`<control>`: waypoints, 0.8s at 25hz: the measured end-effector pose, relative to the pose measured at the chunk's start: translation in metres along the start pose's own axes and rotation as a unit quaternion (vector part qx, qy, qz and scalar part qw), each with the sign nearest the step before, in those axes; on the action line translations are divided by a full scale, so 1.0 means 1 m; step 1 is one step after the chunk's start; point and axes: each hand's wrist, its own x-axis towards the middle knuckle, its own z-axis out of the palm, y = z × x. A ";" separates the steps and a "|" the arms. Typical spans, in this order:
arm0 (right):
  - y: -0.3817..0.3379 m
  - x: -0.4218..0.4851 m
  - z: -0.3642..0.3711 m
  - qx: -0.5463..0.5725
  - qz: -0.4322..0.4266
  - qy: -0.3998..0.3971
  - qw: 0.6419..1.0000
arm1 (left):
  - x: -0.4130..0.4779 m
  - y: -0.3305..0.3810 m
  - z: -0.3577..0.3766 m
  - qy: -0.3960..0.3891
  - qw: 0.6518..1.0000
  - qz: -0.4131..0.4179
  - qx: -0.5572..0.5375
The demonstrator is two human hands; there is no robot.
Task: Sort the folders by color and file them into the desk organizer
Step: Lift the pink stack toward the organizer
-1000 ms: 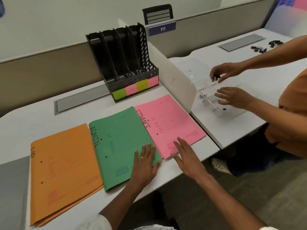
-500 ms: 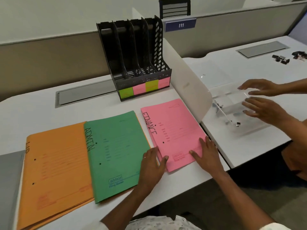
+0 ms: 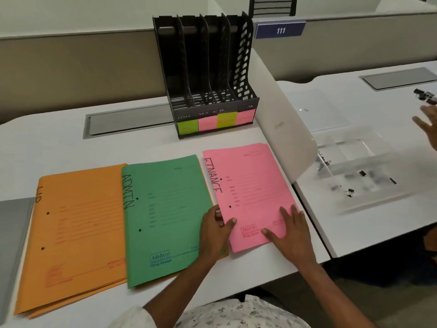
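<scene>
Three folders lie side by side on the white desk (image 3: 59, 147): an orange one (image 3: 78, 233) at the left, a green one (image 3: 165, 216) marked ADMIN in the middle, and a pink one (image 3: 250, 185) marked FINANCE at the right. My left hand (image 3: 216, 230) pinches the pink folder's lower left edge, thumb on top. My right hand (image 3: 292, 230) lies flat on its lower right corner. A black desk organizer (image 3: 208, 74) with several upright slots stands behind, with green and pink sticky labels along its front.
A white divider panel (image 3: 283, 129) rises right of the pink folder. On the neighbouring desk lie a clear tray (image 3: 354, 166) with small clips, and another person's hand (image 3: 428, 129). A grey folder (image 3: 11, 245) lies at the far left. A grey cable cover (image 3: 127, 121) is set in the desk.
Both my hands slid rightward from the green folder onto the pink one, and my left hand took hold of its edge. The other person's hands drew away to the right.
</scene>
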 end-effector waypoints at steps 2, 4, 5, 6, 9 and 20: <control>0.002 0.000 -0.003 0.004 -0.004 -0.008 1.000 | -0.002 0.004 -0.001 0.024 1.000 0.013 -0.011; 0.001 0.001 -0.007 0.013 -0.002 -0.025 1.000 | -0.008 0.010 -0.002 0.005 0.997 0.025 -0.066; -0.003 0.003 -0.011 0.034 0.001 -0.028 0.999 | -0.011 0.014 -0.003 -0.013 0.993 0.023 -0.112; -0.008 0.006 -0.016 0.070 0.002 -0.023 0.997 | -0.014 0.017 -0.006 -0.029 0.986 0.017 -0.163; -0.022 0.027 -0.041 0.230 -0.002 0.019 0.973 | -0.016 0.032 -0.019 -0.044 0.965 0.021 -0.258; -0.050 0.104 -0.181 0.538 -0.139 -0.156 0.817 | 0.052 0.089 -0.114 0.005 0.979 0.092 -0.181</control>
